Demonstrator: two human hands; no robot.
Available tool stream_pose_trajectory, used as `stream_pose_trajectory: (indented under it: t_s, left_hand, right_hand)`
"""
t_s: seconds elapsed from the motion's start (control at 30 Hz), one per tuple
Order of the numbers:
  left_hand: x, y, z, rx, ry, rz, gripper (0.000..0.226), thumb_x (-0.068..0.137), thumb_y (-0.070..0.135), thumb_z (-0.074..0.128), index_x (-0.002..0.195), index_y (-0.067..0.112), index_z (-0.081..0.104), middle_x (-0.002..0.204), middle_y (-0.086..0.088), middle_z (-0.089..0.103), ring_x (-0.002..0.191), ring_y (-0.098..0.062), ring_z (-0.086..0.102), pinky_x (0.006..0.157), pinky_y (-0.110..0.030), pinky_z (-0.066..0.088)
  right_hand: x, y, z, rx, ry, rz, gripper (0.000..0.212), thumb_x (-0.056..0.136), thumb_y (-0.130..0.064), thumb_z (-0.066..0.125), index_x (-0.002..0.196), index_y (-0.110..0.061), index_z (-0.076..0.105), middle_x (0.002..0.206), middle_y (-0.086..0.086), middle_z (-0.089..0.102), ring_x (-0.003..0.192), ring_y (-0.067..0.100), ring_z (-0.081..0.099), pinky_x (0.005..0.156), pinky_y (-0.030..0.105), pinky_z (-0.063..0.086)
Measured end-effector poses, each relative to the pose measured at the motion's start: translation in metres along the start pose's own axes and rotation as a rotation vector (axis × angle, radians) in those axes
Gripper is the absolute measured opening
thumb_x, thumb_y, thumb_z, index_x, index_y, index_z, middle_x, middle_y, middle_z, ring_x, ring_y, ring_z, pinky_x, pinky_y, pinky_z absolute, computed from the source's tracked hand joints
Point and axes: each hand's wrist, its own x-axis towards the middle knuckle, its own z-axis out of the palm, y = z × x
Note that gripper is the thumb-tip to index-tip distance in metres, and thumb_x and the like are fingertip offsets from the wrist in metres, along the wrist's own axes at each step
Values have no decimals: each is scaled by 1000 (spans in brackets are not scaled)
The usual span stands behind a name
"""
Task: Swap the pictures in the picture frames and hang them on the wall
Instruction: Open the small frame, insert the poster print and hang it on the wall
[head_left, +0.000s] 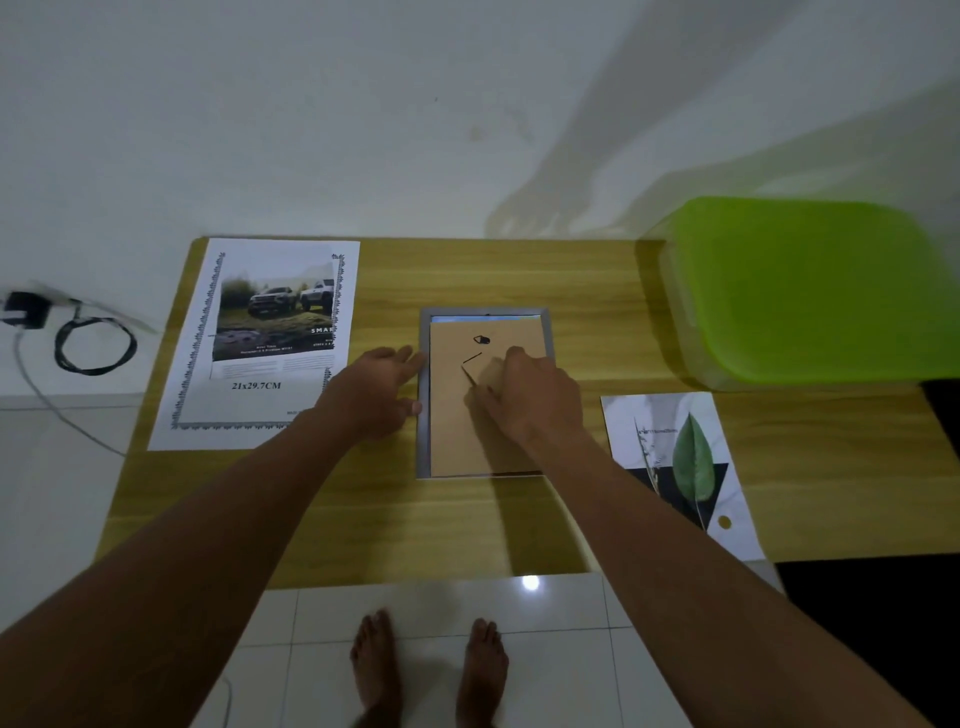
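Frame first: where does it lie, and what is it made of?

Face down in the middle of the wood-grain bench. It has a grey rectangular rim around a brown fibreboard backing board, which carries a small dark hanger and a cut stand flap. A pale strip shows at the top between board and rim.

And the hands?

The left hand lies just beside the left rim, fingers fairly straight, a fingertip and the thumb touching it. The right hand sits on the board with fingers curled down by the flap. Their tips are hidden, so I cannot tell whether they pinch or only press.

Around it?

A large white sheet with a car print lies flat at the left, near the bench's left edge, one corner under the forearm. A leaf picture lies at the right, partly covered by the other forearm, its near corner reaching the bench's near edge. Far right, a glossy green lid with rounded corners tops a clear box, cut off at the side. A band of bare wood runs between frame and near edge.
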Motion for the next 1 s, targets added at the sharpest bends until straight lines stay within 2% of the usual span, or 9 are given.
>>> stream_pose_trajectory:
  t_s: [0.27, 0.47, 0.6, 0.7, 0.77, 0.83, 0.9, 1.0]
  left_hand:
    - [2, -3, 1, -16, 1, -2, 76, 91, 36, 62, 153, 24, 19, 160, 3, 20, 147, -19, 14, 116, -41, 25]
    - [4, -4, 1, -29, -15, -8, 76, 91, 35, 62, 153, 24, 20, 160, 4, 19, 148, -17, 13, 116, -41, 24]
    - [5, -2, 0, -3, -24, 6, 76, 91, 34, 62, 153, 22, 21, 160, 1, 20, 147, -18, 14, 116, -39, 25]
    - [5, -1, -2, 5, -30, 1, 75, 92, 34, 62, 153, 22, 21, 160, 1, 19, 148, -18, 14, 116, -40, 25]
    - [5, 0, -2, 9, -30, -1, 75, 92, 34, 61, 153, 22, 20, 160, 1, 19, 148, -19, 13, 116, -40, 25]
    - [5, 1, -2, 7, -33, -6, 74, 92, 34, 61, 153, 22, 20, 161, 1, 18, 148, -19, 13, 116, -41, 24]
    - [4, 2, -2, 11, -37, -15, 74, 92, 34, 60, 153, 22, 20, 161, 2, 17, 148, -19, 12, 116, -41, 23]
    - [5, 3, -2, 26, -47, -20, 73, 93, 34, 59, 153, 21, 19, 161, 2, 16, 148, -19, 11, 116, -39, 22]
  right_hand:
    - [7, -2, 5, 40, 25, 10, 42, 93, -49, 55, 107, -10, 52, 101, 10, 65, 92, 29, 63, 65, 32, 39]
    - [3, 4, 14, -26, 76, -35, 34, 96, -43, 52, 106, -11, 52, 91, 5, 66, 82, 25, 64, 61, 30, 37]
    - [4, 10, 27, -142, 122, -99, 27, 97, -33, 57, 112, -12, 54, 102, 5, 67, 93, 23, 63, 61, 30, 39]
    - [4, 19, 33, -69, 116, -214, 41, 96, -44, 55, 118, -9, 53, 117, 9, 59, 113, 26, 54, 77, 36, 49]
    - [2, 26, 31, -66, 82, -334, 48, 94, -53, 54, 118, -11, 51, 123, 10, 54, 119, 27, 48, 89, 39, 50]
    - [0, 33, 28, -82, -41, -394, 70, 89, -64, 52, 134, -11, 44, 140, 15, 45, 133, 31, 37, 106, 45, 41]
    - [-1, 39, 24, -90, -168, -394, 92, 87, -72, 46, 153, -13, 23, 159, 17, 21, 148, 32, 15, 120, 45, 21]
    - [0, 39, 22, -67, -185, -372, 104, 84, -75, 45, 156, -10, 9, 163, 17, 7, 151, 30, 4, 123, 42, 10]
